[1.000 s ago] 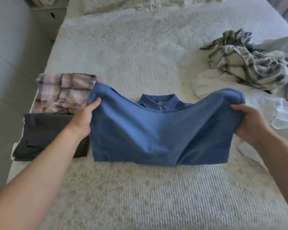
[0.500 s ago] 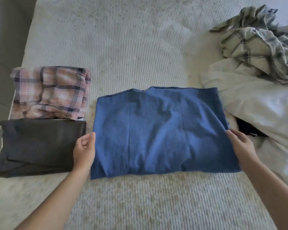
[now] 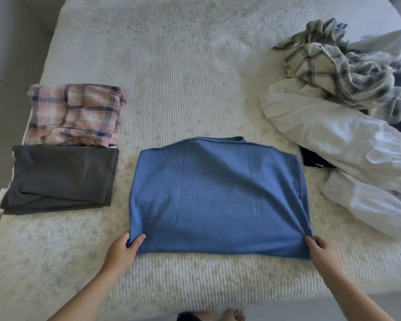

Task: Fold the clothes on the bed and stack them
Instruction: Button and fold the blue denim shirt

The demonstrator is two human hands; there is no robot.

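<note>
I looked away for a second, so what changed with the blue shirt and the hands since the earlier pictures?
The blue shirt was folded over and laid flat. Both hands slid down its sides; left hand and right hand now pinch its near corners. The folded plaid and dark pieces stayed put.

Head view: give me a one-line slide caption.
Both hands, left and right, pinch the folded blue shirt's near corners on the bed.

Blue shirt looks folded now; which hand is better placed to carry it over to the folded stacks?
Left, probably. The left hand pinches the blue shirt at its near left corner, the side nearest the dark grey garment and pink plaid garment. The right hand grips the opposite corner, beside the unfolded white garment.
</note>
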